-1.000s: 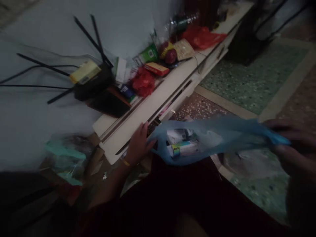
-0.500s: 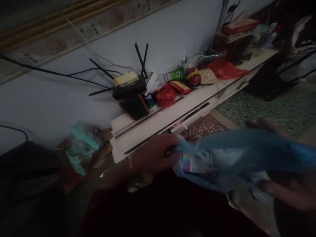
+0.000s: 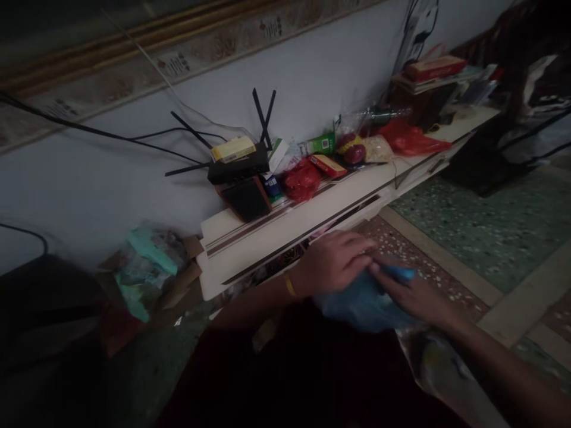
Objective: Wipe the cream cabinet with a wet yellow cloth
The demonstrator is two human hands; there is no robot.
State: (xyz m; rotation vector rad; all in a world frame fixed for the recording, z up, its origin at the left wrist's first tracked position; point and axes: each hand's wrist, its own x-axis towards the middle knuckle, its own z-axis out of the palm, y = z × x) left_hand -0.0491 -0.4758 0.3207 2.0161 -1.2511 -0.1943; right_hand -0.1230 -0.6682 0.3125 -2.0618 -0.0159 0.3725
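Note:
A blue plastic bag point(image 3: 363, 303) is bunched up low in the middle of the head view, just in front of a long pale shelf point(image 3: 285, 229). My left hand point(image 3: 334, 261) presses down on its top left with fingers curled over the plastic. My right hand point(image 3: 413, 294) grips the bag's right side, where a bright blue fold point(image 3: 399, 273) sticks out between the fingers. The boxes inside the bag are hidden by the gathered plastic. A yellow band sits on my left wrist.
The shelf carries a black router point(image 3: 238, 169) with antennas, a yellow box point(image 3: 233, 148), red bags point(image 3: 301, 178), a green packet point(image 3: 322, 144) and a red box point(image 3: 328, 165). A teal bag point(image 3: 145, 264) lies on cardboard at the left. Green speckled floor point(image 3: 486, 220) spreads to the right.
The bag was stretched open between my hands with boxes showing inside. Both hands have since come together and gathered it into a small bundle; the view tilted up toward the wall.

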